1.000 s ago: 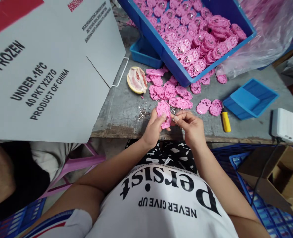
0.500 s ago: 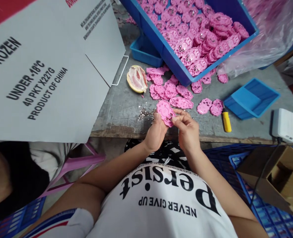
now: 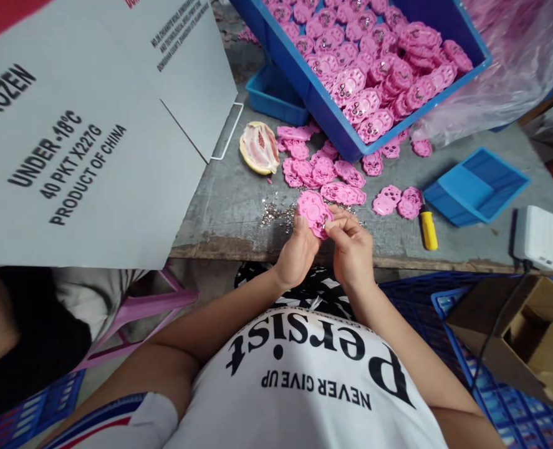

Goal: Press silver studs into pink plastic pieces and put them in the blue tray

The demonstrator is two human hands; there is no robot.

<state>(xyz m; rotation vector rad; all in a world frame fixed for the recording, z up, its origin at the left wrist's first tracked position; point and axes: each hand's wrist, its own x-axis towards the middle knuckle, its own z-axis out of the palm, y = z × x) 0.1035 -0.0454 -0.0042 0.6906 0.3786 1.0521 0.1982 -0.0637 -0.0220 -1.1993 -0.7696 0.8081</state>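
My left hand point(image 3: 298, 252) holds a pink plastic part point(image 3: 312, 209) with a scalloped edge, thumb on its face, just above the table's front edge. My right hand point(image 3: 352, 246) is closed in a pinch at the part's lower right, against its small openings. A shiny speck shows by those fingertips; what they pinch is too small to make out. Small metal pieces point(image 3: 276, 215) lie scattered on the table left of and behind the held part. More pink plastic parts point(image 3: 323, 169) lie in a loose pile just beyond my hands.
A large blue bin point(image 3: 313, 103) of pink parts stands at the back, near a small blue tray point(image 3: 276, 103) and a cut pomelo point(image 3: 259, 148). On the right are a blue box point(image 3: 477, 187), a yellow-handled tool point(image 3: 428, 231) and a white device point(image 3: 538, 237). A carton point(image 3: 108, 156) fills the left.
My right hand has shifted slightly left, its fingertips closer in on the pink part. My left hand still holds the part in nearly the same place.
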